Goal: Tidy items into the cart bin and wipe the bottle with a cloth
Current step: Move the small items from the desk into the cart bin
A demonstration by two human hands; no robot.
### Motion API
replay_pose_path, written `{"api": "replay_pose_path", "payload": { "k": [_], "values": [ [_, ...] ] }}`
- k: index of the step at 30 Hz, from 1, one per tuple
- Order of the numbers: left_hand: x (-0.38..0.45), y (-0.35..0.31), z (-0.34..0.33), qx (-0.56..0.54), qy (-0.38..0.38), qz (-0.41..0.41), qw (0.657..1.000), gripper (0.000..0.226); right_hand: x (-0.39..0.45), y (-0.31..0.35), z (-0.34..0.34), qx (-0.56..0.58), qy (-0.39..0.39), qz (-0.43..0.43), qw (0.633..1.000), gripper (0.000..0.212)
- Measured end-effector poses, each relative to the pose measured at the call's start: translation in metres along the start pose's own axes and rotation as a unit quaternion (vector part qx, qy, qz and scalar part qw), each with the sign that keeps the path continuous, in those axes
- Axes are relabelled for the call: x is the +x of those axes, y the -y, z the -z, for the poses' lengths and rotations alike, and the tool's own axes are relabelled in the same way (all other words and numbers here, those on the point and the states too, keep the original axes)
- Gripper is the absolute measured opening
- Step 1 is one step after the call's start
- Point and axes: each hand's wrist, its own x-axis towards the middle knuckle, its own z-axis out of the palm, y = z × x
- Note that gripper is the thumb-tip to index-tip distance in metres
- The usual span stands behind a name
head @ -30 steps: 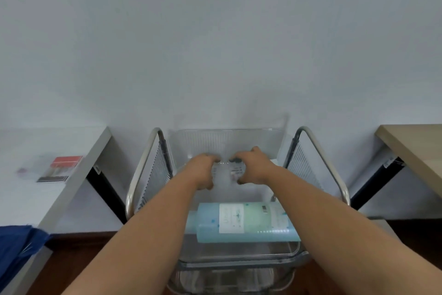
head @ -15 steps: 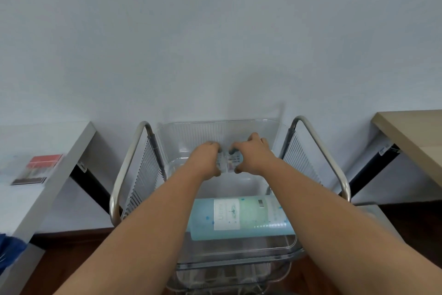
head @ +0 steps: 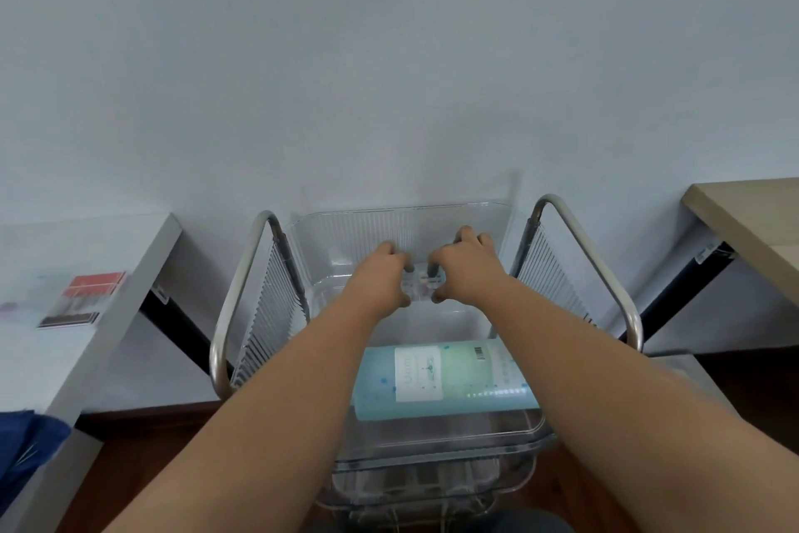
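A clear plastic bin [head: 506,225] sits on top of a metal cart [head: 235,299]. A pale blue bottle [head: 445,377] with a white and green label lies on its side at the bin's near end. Both arms reach into the far half of the bin. My left hand [head: 382,279] and my right hand [head: 467,269] are curled around a small clear item [head: 421,284] held between them; most of that item is hidden by the fingers. No cloth is in view.
A white table [head: 108,342] stands to the left with a red and grey card pack [head: 82,303] on it, and blue fabric [head: 26,446] at its near corner. A beige table [head: 748,221] stands to the right. The cart has tall metal side handles and a lower shelf.
The view has shifted slightly, so the cart and tables sit a little differently in frame. Both hands stay together on the small clear item in the bin's far half.
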Motion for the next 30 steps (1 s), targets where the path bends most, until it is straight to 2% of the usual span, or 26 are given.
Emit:
{"api": "replay_pose_path", "payload": {
  "k": [3,6,10,15,18,21,25,30],
  "values": [
    [-0.006,-0.004,0.017,0.013,0.038,0.009,0.999,0.075,-0.001,0.001,0.017,0.045,-0.005,-0.029,0.999,0.045],
    [-0.013,-0.008,0.066,-0.066,0.065,0.048,0.995,0.085,0.000,0.002,0.047,0.113,-0.063,-0.055,0.990,0.029],
    [-0.045,-0.006,0.142,-0.132,-0.033,0.036,0.990,0.060,-0.001,0.026,0.087,0.182,-0.127,-0.050,0.974,0.018],
    [-0.111,0.042,0.211,-0.156,-0.162,0.044,0.973,0.040,-0.004,0.095,0.131,0.278,-0.166,0.027,0.946,0.016],
    [-0.149,0.096,0.233,-0.135,-0.180,0.101,0.969,0.037,-0.003,0.138,0.139,0.319,-0.140,0.092,0.933,0.015],
    [-0.181,0.151,0.241,-0.096,-0.165,0.164,0.968,0.041,0.000,0.184,0.140,0.331,-0.096,0.153,0.926,0.018],
    [-0.208,0.207,0.235,-0.156,-0.085,0.231,0.957,0.066,0.007,0.245,0.131,0.326,-0.044,0.201,0.923,0.027],
    [-0.218,0.246,0.219,-0.078,-0.031,0.262,0.961,0.088,0.017,0.305,0.113,0.294,0.003,0.224,0.929,0.040]
  ]
}}
